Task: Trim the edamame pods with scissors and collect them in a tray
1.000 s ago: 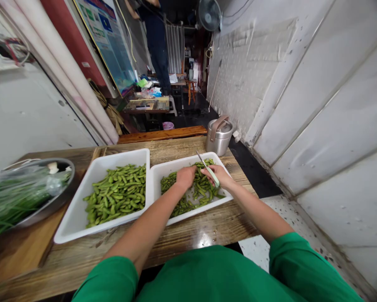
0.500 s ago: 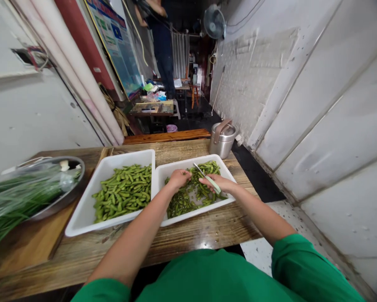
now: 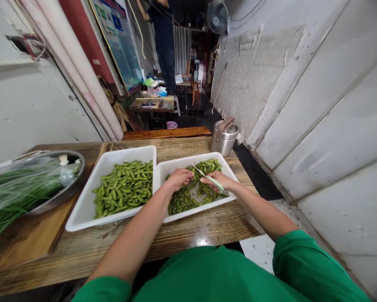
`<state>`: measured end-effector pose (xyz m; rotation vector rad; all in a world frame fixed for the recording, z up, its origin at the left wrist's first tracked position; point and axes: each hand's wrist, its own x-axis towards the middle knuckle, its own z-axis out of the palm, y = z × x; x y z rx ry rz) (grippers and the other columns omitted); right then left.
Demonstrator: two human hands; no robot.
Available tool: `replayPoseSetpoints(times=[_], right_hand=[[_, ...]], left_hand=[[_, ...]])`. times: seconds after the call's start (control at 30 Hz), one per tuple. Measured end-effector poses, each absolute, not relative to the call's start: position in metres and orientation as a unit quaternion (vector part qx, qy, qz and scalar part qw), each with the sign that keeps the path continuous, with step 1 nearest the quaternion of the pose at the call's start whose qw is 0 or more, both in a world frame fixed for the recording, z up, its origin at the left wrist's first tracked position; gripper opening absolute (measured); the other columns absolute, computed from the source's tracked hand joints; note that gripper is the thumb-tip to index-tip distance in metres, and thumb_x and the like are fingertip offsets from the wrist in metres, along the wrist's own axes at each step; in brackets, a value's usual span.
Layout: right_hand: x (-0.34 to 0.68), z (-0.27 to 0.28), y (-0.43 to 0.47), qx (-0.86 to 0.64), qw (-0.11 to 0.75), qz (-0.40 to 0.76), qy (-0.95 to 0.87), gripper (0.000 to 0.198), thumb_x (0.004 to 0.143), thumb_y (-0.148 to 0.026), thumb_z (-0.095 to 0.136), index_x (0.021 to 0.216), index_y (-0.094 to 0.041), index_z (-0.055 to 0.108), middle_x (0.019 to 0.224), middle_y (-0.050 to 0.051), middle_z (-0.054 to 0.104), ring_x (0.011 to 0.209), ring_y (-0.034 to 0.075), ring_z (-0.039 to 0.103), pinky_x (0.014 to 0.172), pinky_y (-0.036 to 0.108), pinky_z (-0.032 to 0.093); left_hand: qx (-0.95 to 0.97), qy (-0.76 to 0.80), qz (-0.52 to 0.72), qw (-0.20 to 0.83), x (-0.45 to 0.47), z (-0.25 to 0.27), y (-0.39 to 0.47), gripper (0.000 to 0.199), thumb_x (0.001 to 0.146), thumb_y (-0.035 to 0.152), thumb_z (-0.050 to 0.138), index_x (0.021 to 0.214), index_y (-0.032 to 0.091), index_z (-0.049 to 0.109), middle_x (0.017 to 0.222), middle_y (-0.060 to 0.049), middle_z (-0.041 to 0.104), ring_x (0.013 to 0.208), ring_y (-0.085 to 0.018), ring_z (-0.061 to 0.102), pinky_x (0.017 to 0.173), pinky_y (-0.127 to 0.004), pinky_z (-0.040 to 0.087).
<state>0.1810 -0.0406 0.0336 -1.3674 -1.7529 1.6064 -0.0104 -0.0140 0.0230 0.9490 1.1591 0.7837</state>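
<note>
We see the green-handled scissors (image 3: 215, 183) in our right hand (image 3: 226, 180), above the right-hand white tray (image 3: 204, 207) of edamame pods (image 3: 183, 202) on the desk (image 3: 125, 247). Their long axis slants forward and leftward, blade tips just beyond our left hand's (image 3: 179, 178) fingertips. Those fingers curl; we cannot tell whether they pinch a pod. Pods lie below both hands.
</note>
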Motion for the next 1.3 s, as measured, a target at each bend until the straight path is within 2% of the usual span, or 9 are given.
replayPoseSetpoints(times=[0.23,0.4,0.5,0.77,1.03,1.2,1.3], right_hand=[[0.181,0.033,-0.043,-0.482,0.204,0.572,-0.632,0.042,0.063,-0.049,0.064,0.054,-0.015,0.041,0.038,-0.006,0.04,0.028,0.005,0.036,0.026,0.016,0.027],[0.179,0.027,-0.039,-0.455,0.184,0.643,-0.588,0.04,0.07,-0.053,0.055,0.069,-0.015,0.045,0.048,-0.005,0.047,0.034,0.006,0.042,0.031,0.017,0.034],[0.178,0.029,-0.04,-0.436,0.182,0.666,-0.578,0.041,0.073,-0.056,0.049,0.075,-0.015,0.046,0.051,-0.004,0.047,0.035,0.006,0.043,0.031,0.017,0.035],[0.177,0.027,-0.043,-0.437,0.202,0.642,-0.597,0.042,0.072,-0.056,0.051,0.073,-0.014,0.047,0.048,-0.004,0.046,0.032,0.006,0.04,0.029,0.018,0.034],[0.179,0.023,-0.041,-0.446,0.196,0.632,-0.603,0.038,0.069,-0.051,0.058,0.063,-0.015,0.046,0.041,-0.006,0.043,0.028,0.006,0.038,0.024,0.018,0.031],[0.182,0.021,-0.033,-0.478,0.268,0.598,-0.585,0.04,0.066,-0.05,0.061,0.059,-0.016,0.042,0.042,-0.006,0.041,0.028,0.005,0.036,0.024,0.017,0.029],[0.183,0.023,-0.029,-0.487,0.301,0.585,-0.574,0.04,0.067,-0.052,0.059,0.061,-0.016,0.043,0.045,-0.005,0.043,0.03,0.005,0.037,0.026,0.017,0.03]], left_hand=[[0.346,0.488,0.308,0.74,-0.013,0.026,-0.011,0.015,0.065,0.005,0.06,0.061,0.011,0.047,0.053,-0.004,0.055,0.036,-0.001,0.035,0.033,-0.01,0.019],[0.323,0.502,0.472,0.649,-0.013,0.025,-0.008,0.016,0.065,0.002,0.057,0.059,0.011,0.045,0.059,-0.007,0.059,0.04,-0.001,0.042,0.035,-0.011,0.028],[0.313,0.504,0.513,0.62,-0.013,0.024,-0.007,0.013,0.065,0.003,0.058,0.062,0.01,0.048,0.06,-0.006,0.06,0.04,-0.002,0.043,0.036,-0.013,0.031],[0.332,0.479,0.473,0.66,-0.008,0.025,-0.009,0.016,0.063,0.006,0.062,0.059,0.01,0.047,0.063,-0.008,0.062,0.041,-0.003,0.045,0.035,-0.013,0.031],[0.297,0.472,0.421,0.715,-0.012,0.024,-0.004,0.005,0.065,0.004,0.057,0.063,0.006,0.054,0.067,-0.01,0.061,0.04,0.0,0.04,0.034,-0.011,0.029],[0.335,0.585,0.444,0.591,-0.009,0.012,-0.001,0.012,0.06,0.007,0.058,0.064,0.012,0.048,0.053,-0.001,0.056,0.038,-0.004,0.042,0.035,-0.015,0.029],[0.413,0.613,0.402,0.541,-0.002,0.009,-0.002,0.007,0.062,0.013,0.054,0.068,0.014,0.051,0.055,-0.001,0.058,0.035,-0.004,0.038,0.033,-0.017,0.025]])
